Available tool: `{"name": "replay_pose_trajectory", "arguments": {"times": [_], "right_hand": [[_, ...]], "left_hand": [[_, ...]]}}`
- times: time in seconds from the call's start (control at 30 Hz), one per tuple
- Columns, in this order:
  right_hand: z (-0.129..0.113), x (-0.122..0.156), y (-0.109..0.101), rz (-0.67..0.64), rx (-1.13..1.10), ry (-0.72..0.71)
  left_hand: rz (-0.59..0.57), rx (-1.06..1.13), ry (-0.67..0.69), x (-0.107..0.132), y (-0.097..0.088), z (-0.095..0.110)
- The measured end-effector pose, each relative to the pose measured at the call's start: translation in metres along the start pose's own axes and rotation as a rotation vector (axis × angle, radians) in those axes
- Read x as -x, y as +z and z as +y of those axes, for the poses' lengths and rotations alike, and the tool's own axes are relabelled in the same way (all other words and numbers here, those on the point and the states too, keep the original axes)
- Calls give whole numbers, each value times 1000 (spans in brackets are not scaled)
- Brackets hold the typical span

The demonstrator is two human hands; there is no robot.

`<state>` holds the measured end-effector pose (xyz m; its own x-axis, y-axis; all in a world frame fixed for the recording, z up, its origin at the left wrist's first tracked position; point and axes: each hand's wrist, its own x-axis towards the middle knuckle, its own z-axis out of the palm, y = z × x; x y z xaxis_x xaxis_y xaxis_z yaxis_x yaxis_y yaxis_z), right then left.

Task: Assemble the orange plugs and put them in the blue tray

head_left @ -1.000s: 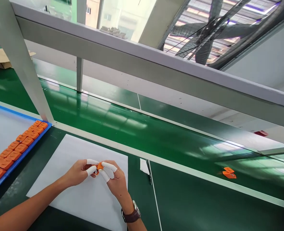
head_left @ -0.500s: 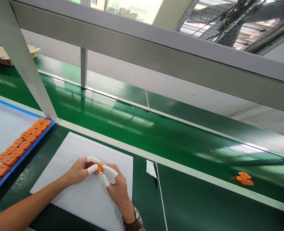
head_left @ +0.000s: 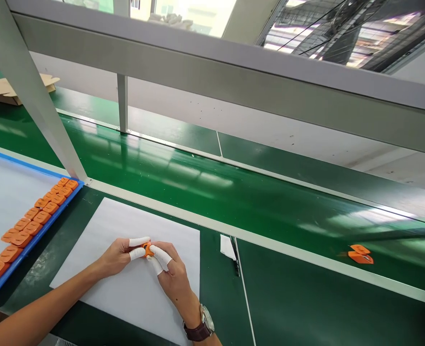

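Note:
Both my hands meet over a white sheet (head_left: 100, 226) on the green bench. My left hand (head_left: 120, 254) and my right hand (head_left: 169, 271) wear white finger cots and pinch one small orange plastic part (head_left: 148, 250) between their fingertips. A watch sits on my right wrist. To the left, a blue-rimmed white tray (head_left: 3, 192) holds a row of several orange parts (head_left: 35, 218) along its right edge.
A green conveyor belt (head_left: 205, 192) runs behind the bench, with two orange parts (head_left: 359, 254) lying on it at the right. A grey frame post (head_left: 35, 96) rises near the tray. A small white label (head_left: 227, 247) lies beside the sheet. Cardboard (head_left: 14, 89) sits far left.
My hands stayed together on the orange part, fingers closing tighter round it. The view tilted down and left; the two parts on the belt appear shifted.

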<state>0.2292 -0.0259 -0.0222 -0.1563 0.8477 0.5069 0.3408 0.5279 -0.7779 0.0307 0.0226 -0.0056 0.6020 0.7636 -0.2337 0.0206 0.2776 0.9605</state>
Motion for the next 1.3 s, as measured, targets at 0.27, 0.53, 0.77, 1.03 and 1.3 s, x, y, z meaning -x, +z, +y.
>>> {"name": "replay_pose_trajectory", "arguments": {"times": [0.27, 0.53, 0.77, 1.03, 1.3], "right_hand": [[-2, -3, -3, -86, -317, 336], [-1, -7, 0, -140, -557, 674], [1, -6, 4, -99, -538, 642], [7, -3, 1, -104, -583, 622], [6, -9, 2, -69, -657, 661]], "left_hand": [[-20, 7, -3, 2, -2, -2], [-35, -96, 7, 2, -3, -10], [-14, -85, 41, 3, -1, -14], [69, -101, -2, 0, 6, -8], [68, -115, 39, 2, 7, -8]]}}
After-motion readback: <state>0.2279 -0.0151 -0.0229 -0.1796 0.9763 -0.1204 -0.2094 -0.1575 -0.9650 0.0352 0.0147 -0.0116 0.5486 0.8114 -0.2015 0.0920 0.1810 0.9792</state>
